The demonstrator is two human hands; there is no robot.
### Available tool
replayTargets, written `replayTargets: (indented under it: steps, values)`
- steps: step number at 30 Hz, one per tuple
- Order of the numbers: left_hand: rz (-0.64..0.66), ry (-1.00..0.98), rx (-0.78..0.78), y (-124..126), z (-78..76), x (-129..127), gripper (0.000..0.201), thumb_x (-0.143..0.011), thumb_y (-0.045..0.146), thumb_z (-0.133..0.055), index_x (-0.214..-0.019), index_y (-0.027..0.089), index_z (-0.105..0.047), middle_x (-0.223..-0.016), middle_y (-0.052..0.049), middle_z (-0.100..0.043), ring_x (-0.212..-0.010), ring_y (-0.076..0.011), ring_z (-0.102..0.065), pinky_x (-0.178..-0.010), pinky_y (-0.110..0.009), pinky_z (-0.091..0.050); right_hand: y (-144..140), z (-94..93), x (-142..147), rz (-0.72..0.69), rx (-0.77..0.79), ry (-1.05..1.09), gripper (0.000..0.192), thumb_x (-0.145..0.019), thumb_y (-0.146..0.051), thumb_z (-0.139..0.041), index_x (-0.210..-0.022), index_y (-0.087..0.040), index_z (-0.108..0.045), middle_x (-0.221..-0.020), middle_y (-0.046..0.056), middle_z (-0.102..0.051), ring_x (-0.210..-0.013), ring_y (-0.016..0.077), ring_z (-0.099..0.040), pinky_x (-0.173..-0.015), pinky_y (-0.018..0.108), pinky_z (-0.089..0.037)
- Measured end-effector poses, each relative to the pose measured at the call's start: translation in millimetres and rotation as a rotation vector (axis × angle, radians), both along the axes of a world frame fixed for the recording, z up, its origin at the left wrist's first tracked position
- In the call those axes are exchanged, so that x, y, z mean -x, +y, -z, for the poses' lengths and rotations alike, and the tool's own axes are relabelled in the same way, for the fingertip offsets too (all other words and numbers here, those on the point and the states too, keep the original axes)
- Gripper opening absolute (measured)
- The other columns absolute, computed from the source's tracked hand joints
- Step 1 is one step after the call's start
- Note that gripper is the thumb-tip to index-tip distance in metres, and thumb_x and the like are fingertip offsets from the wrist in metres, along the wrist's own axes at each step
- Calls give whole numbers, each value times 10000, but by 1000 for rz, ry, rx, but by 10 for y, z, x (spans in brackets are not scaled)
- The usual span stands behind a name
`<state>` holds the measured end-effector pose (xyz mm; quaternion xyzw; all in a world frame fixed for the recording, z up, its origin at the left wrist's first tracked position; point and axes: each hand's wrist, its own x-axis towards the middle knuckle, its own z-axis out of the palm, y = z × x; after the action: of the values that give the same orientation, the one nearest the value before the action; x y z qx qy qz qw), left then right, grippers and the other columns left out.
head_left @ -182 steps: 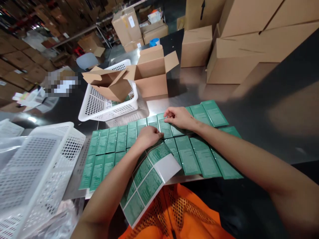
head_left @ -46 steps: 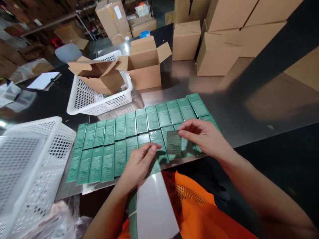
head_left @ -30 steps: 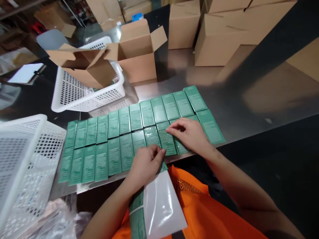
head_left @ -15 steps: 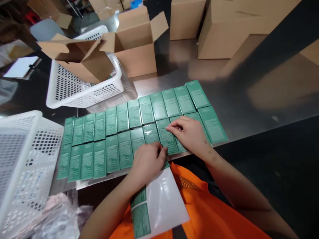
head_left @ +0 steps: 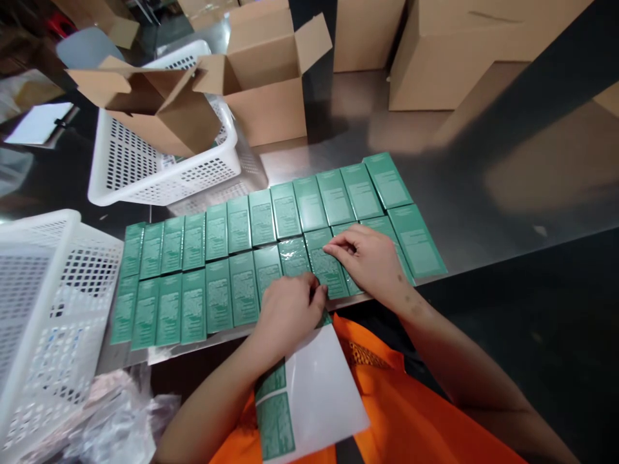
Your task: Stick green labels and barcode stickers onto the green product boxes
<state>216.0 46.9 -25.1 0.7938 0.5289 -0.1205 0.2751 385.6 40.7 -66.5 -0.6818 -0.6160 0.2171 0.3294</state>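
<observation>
Green boxes [head_left: 218,299] lie side by side in two long rows along the table edge. My left hand [head_left: 293,309] is closed, knuckles up, at the near edge of the lower row. Beneath it hangs a white sheet of green stickers [head_left: 322,386], its top end running under the curled fingers, which appear to grip it. My right hand [head_left: 365,258] is closed in a pinch above a green box [head_left: 322,254] in the lower row; whatever is between those fingertips is too small to make out. The box just left of it has a shiny, wrinkled surface [head_left: 293,248].
Two white plastic baskets [head_left: 164,183] [head_left: 72,222] stand at the left, the farther one with an open carton [head_left: 178,122] in it. Another open carton [head_left: 271,109] is behind the rows. Larger cartons [head_left: 430,71] stand at the back right. Crumpled clear plastic [head_left: 116,425] lies lower left.
The view has shifted very slightly. Both hands keep nearly the same place and pose, and the boxes and sticker sheet lie as before.
</observation>
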Motion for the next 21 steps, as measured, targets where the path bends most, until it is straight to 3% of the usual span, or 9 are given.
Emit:
replayTargets:
  steps: [8, 11, 15, 18, 21]
  values:
    - [41, 35, -12, 16, -20, -24, 339, -940, 373, -434, -864, 216, -724, -771, -126, -745, -733, -299, -679, -581, -324, -273, -33, 43, 25, -14, -29, -47, 123, -883, -277, -713, -782, -206, -720, -792, 20, -657, -713, 164, -603, -681, 291, -428]
    - [63, 68, -33, 13, -36, -35, 346, -940, 376, -428, -870, 210, -724, -760, -135, -738, -705, -302, -677, -574, -325, -274, -32, 44, 37, 12, -49, -56, 119, -869, -298, -715, -928, -195, -708, -966, 57, -644, -711, 166, -608, -683, 309, -461]
    - [45, 68, -29, 5, -85, 58, 316, -918, 419, -497, -822, 211, -714, -707, -101, -709, -658, -264, -648, -562, -306, -268, -12, 18, 4, 80, -41, 7, 580, -793, -315, -765, -1306, -184, -527, -1221, 132, -565, -826, 221, -644, -679, 353, -519]
    - [-95, -130, -70, 1, -151, 224, 324, -925, 469, -518, -812, 222, -693, -567, -11, -618, -541, -183, -561, -548, -278, -278, -108, -46, -16, 64, -16, 205, 571, -795, -362, -762, -1286, -198, -522, -1141, 111, -596, -764, 191, -633, -680, 351, -532]
    - [-349, -416, -272, 6, -226, 366, 373, -952, 512, -483, -854, 216, -688, -480, 57, -491, -448, -121, -455, -519, -250, -298, -324, -183, 43, -21, 32, 514, 502, -842, -444, -717, -1262, -232, -542, -1031, 74, -646, -774, 174, -637, -681, 314, -539]
